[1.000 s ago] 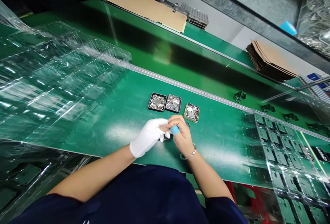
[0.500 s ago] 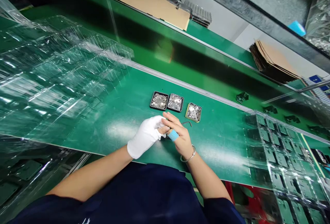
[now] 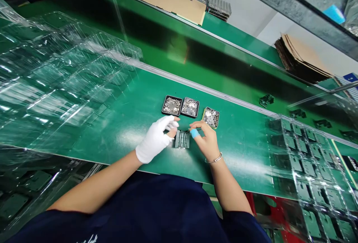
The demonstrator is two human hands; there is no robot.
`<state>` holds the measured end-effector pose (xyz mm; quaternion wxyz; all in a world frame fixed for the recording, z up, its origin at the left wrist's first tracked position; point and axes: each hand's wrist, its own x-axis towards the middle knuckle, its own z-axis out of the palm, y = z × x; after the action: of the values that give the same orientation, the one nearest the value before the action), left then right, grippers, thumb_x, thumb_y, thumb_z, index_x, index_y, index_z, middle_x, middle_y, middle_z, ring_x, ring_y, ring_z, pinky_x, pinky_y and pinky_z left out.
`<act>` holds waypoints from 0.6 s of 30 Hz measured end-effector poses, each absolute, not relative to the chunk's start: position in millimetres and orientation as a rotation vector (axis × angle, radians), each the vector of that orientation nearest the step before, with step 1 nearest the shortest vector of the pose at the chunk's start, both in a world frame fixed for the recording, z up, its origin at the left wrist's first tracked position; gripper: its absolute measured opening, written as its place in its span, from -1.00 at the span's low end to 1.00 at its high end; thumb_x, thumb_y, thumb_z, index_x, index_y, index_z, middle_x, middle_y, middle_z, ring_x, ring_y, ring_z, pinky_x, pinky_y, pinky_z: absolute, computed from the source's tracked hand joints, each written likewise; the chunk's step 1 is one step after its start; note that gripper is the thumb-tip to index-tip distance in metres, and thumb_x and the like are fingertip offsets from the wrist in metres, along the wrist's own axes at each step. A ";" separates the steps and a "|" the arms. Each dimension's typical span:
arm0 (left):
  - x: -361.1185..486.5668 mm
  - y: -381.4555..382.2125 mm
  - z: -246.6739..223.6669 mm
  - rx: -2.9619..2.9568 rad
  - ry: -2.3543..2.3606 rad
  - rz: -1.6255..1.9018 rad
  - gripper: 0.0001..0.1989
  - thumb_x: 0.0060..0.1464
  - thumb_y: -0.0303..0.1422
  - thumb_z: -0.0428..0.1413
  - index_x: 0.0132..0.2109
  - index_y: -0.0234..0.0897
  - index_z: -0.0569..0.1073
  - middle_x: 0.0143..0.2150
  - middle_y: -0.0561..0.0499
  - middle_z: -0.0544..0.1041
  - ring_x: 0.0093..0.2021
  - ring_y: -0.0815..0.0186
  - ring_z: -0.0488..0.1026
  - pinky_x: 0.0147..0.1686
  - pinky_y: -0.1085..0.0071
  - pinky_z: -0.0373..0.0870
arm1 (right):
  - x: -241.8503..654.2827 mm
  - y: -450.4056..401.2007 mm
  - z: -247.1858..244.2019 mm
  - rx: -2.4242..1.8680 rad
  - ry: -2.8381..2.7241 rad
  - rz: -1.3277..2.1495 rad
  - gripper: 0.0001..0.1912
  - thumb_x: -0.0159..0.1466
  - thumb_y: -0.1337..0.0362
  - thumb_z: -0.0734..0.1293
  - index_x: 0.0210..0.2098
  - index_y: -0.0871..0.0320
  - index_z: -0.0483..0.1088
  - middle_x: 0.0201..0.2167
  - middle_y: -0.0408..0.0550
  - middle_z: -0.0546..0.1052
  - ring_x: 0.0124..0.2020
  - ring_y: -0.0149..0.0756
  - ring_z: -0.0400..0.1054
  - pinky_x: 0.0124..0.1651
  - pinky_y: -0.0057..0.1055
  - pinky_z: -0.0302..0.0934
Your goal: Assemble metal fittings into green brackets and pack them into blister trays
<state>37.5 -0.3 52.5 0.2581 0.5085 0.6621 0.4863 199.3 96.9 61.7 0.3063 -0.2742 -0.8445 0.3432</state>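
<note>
A small grey-green metal part with parallel bars (image 3: pixel 182 139) lies on the green bench between my hands. My left hand (image 3: pixel 156 138), in a white glove with bare fingertips, is at the part's left edge. Its thumb and fingers are apart with nothing visible between them; whether the thumb touches the part I cannot tell. At the part's upper right is my right hand (image 3: pixel 206 138), bare, with a blue wrap on one finger and a bracelet at the wrist. Its thumb and forefinger are pinched together at something too small to make out.
Two dark dishes of small metal pieces (image 3: pixel 171 105) (image 3: pixel 190 107) stand beyond my hands, and a yellowish-rimmed dish (image 3: pixel 210 117) is to their right. Clear plastic trays (image 3: pixel 64 75) cover the left side. A tray of green parts (image 3: pixel 310 161) is at right, near loose dark parts (image 3: pixel 266 100).
My hands have drawn apart, the right one moving rightward, and the metal part that they covered now shows on the bench. The view has shifted slightly.
</note>
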 end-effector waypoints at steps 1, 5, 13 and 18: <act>37.1 2.2 47.1 1.383 1.745 1.288 -0.69 0.07 -0.31 0.03 -0.04 -0.29 0.40 -0.13 -0.05 0.54 -0.18 0.28 0.50 -0.13 0.38 0.43 | 199.0 97.9 58.9 -0.718 -2.238 0.936 -0.94 0.23 0.34 0.25 -0.36 0.09 0.36 -0.26 -0.07 0.51 -0.17 -0.28 0.41 0.04 -0.19 0.24; 37.8 9.5 31.3 1.415 1.618 1.125 -0.70 0.05 -0.33 -0.02 -0.08 -0.29 0.43 -0.07 -0.06 0.54 -0.06 0.21 0.47 0.00 0.29 0.38 | 192.9 95.0 46.9 -0.654 -2.296 0.980 -0.92 0.20 0.39 0.24 -0.37 0.10 0.34 -0.27 -0.03 0.48 -0.16 -0.24 0.37 -0.07 -0.25 0.27; 39.0 9.3 30.2 1.379 1.606 1.093 -0.73 0.05 -0.30 -0.03 -0.12 -0.25 0.43 -0.13 -0.01 0.55 -0.10 0.21 0.47 -0.05 0.32 0.39 | 190.4 89.7 42.6 -0.648 -2.350 0.889 -0.91 0.21 0.40 0.22 -0.35 0.08 0.31 -0.29 -0.06 0.47 -0.18 -0.25 0.35 -0.02 -0.20 0.21; 39.2 8.8 29.8 1.384 1.610 1.090 -0.73 0.04 -0.29 -0.03 -0.13 -0.26 0.43 -0.15 -0.01 0.55 -0.12 0.20 0.47 -0.08 0.32 0.39 | 190.5 89.7 41.6 -0.638 -2.365 0.895 -0.90 0.20 0.41 0.21 -0.35 0.09 0.30 -0.27 -0.03 0.45 -0.17 -0.24 0.33 -0.04 -0.21 0.23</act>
<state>39.2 8.8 29.8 0.3684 0.5392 0.6272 0.4245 190.5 89.7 41.6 0.2637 -0.2361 -0.8747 0.3311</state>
